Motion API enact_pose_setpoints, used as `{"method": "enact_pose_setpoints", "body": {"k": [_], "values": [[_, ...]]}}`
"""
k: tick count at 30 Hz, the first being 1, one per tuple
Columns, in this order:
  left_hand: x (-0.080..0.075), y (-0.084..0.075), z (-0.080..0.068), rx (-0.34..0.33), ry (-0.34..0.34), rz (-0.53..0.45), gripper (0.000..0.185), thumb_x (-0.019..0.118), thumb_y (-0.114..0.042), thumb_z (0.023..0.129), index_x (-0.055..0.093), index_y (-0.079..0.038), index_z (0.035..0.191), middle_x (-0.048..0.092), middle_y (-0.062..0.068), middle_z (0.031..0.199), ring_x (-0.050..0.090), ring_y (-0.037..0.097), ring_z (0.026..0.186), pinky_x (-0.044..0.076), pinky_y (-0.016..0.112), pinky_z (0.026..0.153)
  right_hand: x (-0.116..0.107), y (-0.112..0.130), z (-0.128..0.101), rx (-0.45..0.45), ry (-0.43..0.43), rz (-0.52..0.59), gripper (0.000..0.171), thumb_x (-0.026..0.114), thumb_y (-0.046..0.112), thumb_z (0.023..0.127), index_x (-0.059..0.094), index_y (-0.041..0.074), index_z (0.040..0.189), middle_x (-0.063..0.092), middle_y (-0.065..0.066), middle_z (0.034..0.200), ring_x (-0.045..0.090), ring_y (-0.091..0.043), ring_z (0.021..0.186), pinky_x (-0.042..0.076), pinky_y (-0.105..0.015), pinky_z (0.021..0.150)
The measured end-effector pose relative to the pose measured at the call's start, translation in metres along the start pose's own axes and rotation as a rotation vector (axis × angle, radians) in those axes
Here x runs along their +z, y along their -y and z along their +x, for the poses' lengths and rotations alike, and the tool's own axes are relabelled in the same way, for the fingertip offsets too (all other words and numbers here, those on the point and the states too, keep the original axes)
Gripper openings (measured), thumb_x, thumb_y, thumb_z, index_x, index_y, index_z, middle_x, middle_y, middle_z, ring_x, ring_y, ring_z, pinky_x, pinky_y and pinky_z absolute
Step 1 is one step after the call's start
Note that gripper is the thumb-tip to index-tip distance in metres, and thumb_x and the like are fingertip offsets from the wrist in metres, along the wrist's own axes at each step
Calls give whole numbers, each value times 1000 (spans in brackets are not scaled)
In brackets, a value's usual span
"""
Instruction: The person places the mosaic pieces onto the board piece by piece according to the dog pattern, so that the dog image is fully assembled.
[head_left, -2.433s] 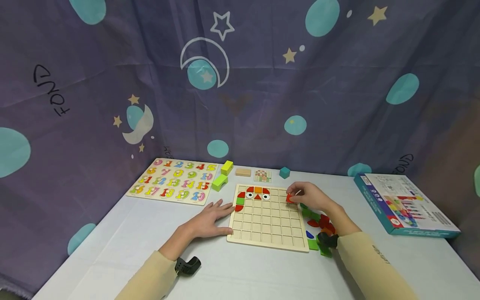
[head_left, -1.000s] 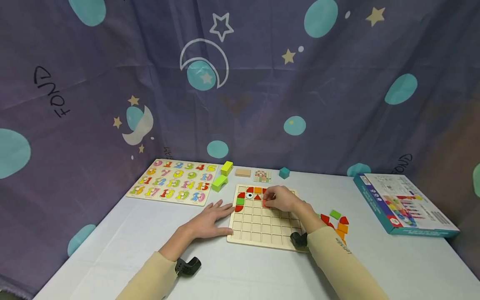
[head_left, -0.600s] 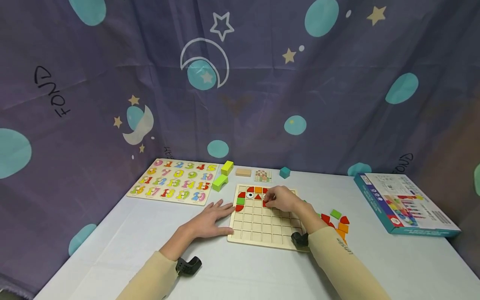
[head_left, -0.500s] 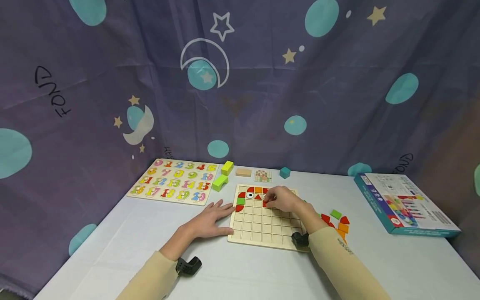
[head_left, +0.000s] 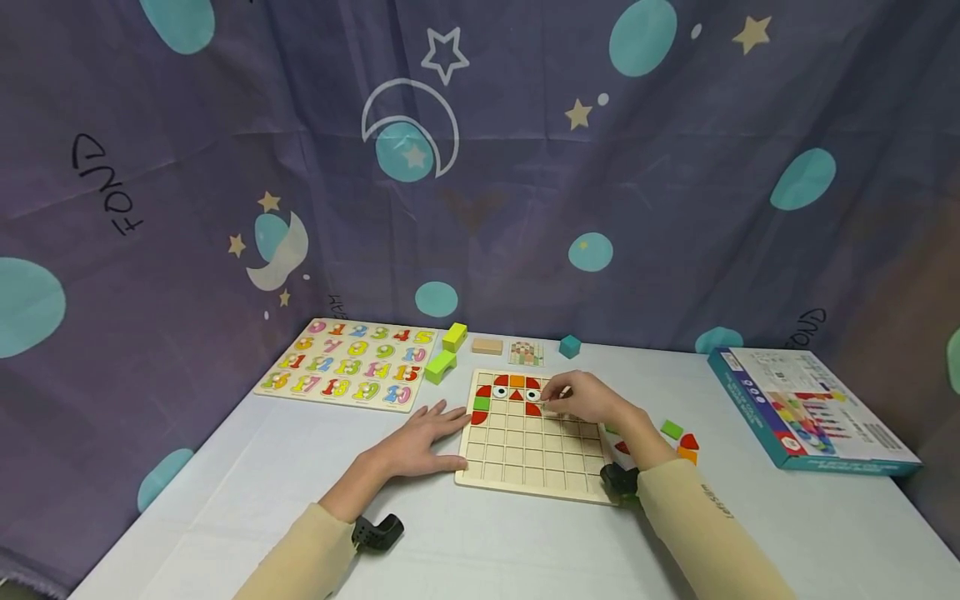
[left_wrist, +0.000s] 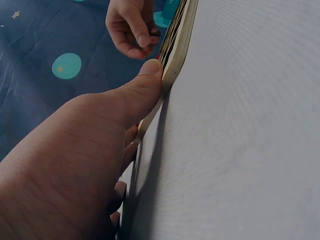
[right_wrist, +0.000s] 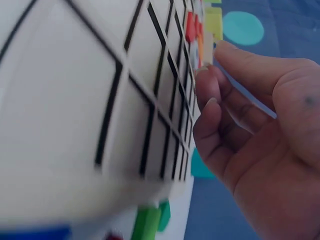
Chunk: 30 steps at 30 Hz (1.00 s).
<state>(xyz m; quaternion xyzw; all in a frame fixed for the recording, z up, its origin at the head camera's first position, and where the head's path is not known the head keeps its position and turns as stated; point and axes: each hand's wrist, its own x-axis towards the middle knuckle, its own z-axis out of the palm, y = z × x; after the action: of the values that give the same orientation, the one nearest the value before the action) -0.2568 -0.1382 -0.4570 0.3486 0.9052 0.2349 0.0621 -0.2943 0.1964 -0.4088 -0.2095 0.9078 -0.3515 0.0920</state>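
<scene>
the left hand is lying flat, fingers straight, bracing the grid board's edge; the right hand is hovering over it, fingers loosely curled, holding nothing.

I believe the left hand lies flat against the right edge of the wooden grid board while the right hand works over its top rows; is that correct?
Not quite: the left hand lies flat against the left edge of the wooden grid board, not the right edge, as the head view shows. The right hand does work over its top rows.
</scene>
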Motion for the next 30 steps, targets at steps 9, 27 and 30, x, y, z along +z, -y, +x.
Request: {"method": "enact_pose_setpoints", "body": {"k": [9, 27, 30], "values": [[0, 0, 0, -1, -3, -5, 79, 65, -58, 93, 44, -14, 155, 35, 5, 161, 14, 37, 152, 9, 58, 120, -24, -21, -25, 58, -40, 49, 16, 70, 12, 96, 71, 1, 107, 64, -6, 95, 62, -27, 81, 53, -39, 74], [2, 1, 2, 5, 3, 17, 80, 64, -59, 93, 43, -14, 155, 35, 5, 161, 14, 36, 152, 10, 58, 120, -51, -60, -81, 219, -76, -14, 30, 74, 20, 93, 69, 2, 116, 64, -7, 103, 59, -25, 89, 57, -35, 76], [2, 1, 1, 6, 1, 14, 79, 64, -59, 93, 43, -15, 155, 35, 5, 161, 15, 37, 152, 10, 58, 120, -53, -64, -87, 225, -74, -9, 31, 74, 19, 93, 69, 0, 117, 64, -8, 104, 58, -25, 89, 57, -34, 74]]}}
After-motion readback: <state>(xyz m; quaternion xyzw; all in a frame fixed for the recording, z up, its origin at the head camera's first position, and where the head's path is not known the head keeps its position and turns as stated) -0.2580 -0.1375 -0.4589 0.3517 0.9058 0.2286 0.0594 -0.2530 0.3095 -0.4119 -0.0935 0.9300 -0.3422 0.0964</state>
